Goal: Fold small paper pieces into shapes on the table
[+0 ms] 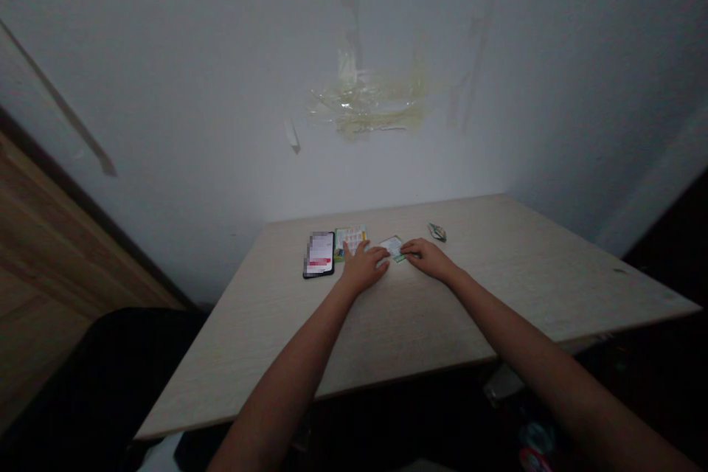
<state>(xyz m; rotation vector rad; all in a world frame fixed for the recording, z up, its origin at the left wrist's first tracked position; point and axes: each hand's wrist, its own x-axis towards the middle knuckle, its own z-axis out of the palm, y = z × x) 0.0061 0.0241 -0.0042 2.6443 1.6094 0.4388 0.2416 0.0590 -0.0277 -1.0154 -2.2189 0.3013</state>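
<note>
My left hand (365, 265) lies with its fingers spread, partly over a printed sheet or packet (352, 235) in green, white and yellow. Its fingertips reach the left edge of a small pale card-like piece with green edges (394, 247). At that piece's right edge is my right hand (425, 258), fingers close together and touching it; the fingers look pinched on the edge. A phone (319, 254) with a lit screen rests left of the printed sheet. Beyond my right hand sits a small folded green and white piece (436, 231).
The pale wooden table (248, 332) stands against a white wall (221, 88) with strips of old tape (370, 107) on it. A dark object (110, 361) is left of the table, beside a wooden panel (49, 236). Below the table's front edge it is dark.
</note>
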